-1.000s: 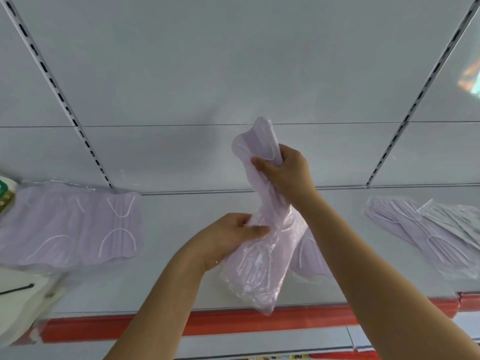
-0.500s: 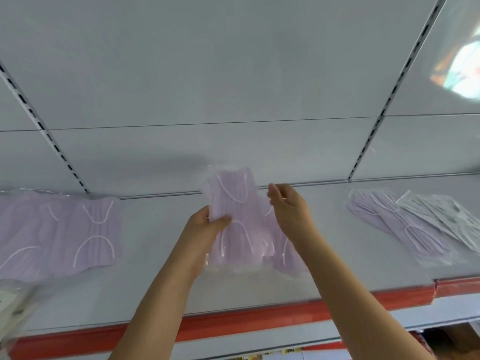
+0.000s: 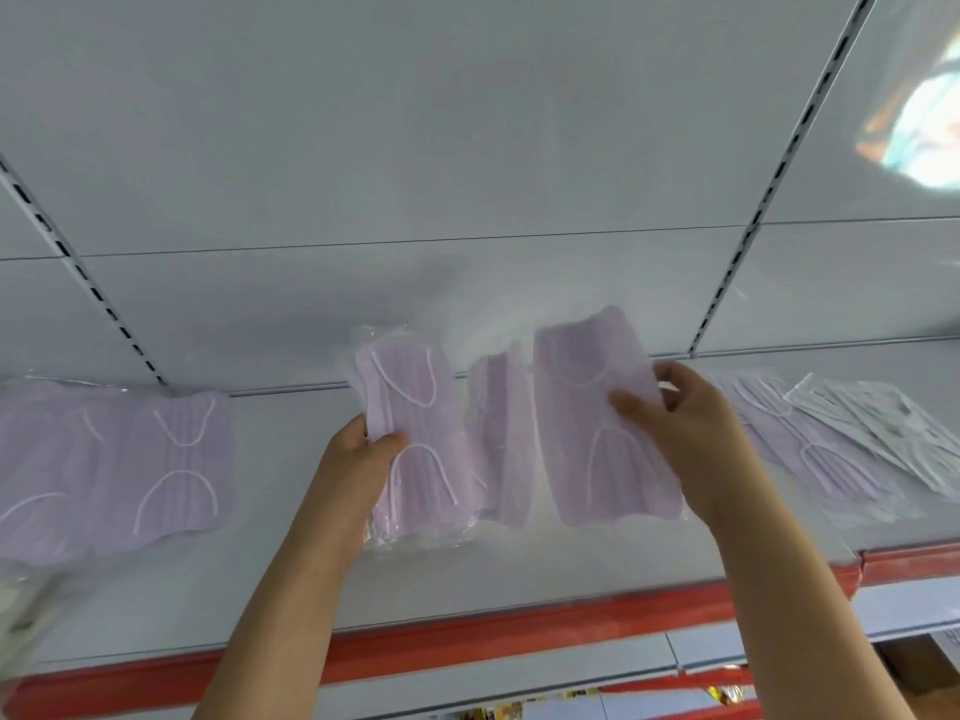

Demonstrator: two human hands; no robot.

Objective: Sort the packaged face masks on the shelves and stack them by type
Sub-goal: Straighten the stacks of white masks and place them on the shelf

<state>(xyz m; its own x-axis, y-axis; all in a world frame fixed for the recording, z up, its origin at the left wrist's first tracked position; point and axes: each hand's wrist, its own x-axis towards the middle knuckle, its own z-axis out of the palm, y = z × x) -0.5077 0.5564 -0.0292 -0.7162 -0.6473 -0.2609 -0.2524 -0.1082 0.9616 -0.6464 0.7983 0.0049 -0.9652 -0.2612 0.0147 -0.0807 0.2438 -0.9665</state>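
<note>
Pinching one lilac mask pack point(image 3: 415, 439) in the left hand point(image 3: 358, 459) & another point(image 3: 597, 413) in the right hand point(image 3: 680, 428) above the shelf point(image 3: 260, 589), slick film could slip, packs dropping unsorted.

A shop aisle, by the look of it; a white metal shelf point(image 3: 467, 589) with a red price-strip edge point(image 3: 467, 646); slotted uprights point(image 3: 769, 194) on the back panel; clear-bagged lilac face masks point(image 3: 171, 465) laid out like stock.

We are facing a white metal shelf point(image 3: 467, 579) with a red front edge point(image 3: 467, 636), white back panels point(image 3: 415, 148) and slotted uprights point(image 3: 769, 189) rising behind.
</note>
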